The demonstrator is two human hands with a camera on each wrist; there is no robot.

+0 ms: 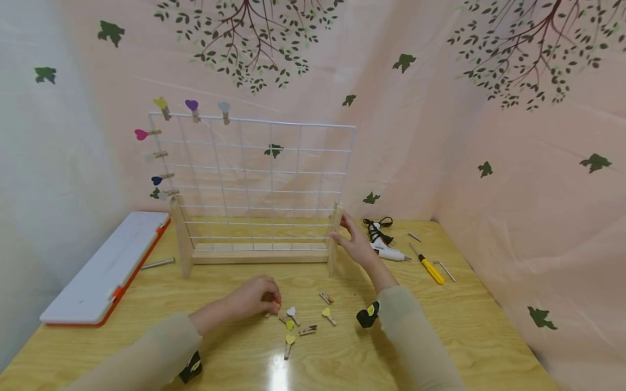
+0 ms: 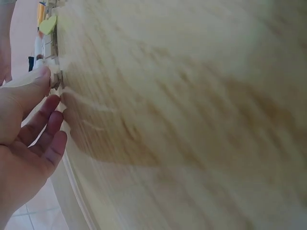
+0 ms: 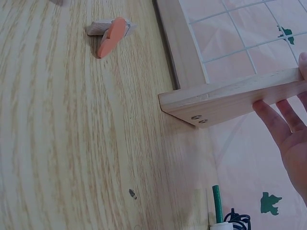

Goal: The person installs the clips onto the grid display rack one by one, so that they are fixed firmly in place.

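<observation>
My left hand [image 1: 251, 298] is low over the table, its thumb and fingertips pinching a small wooden clothespin with an orange heart [image 1: 275, 307]. In the left wrist view the clothespin is partly hidden beside the thumb. My right hand [image 1: 356, 243] grips the right wooden upright [image 3: 230, 98] of a stand, fingers on its outer face in the right wrist view. The stand carries a white wire grid [image 1: 256, 174]. Along the grid's top left and left edge sit several heart clothespins, among them a purple one [image 1: 192, 106] and a pink one [image 1: 141, 134].
Loose clothespins lie near the left hand, including one with a yellow heart [image 1: 290, 340] and one with a white heart [image 1: 292, 312]. A white case [image 1: 105, 266] and a bolt [image 1: 158, 263] are at left. A glue gun [image 1: 388, 252], yellow screwdriver [image 1: 431, 270] and hex key [image 1: 446, 271] lie right.
</observation>
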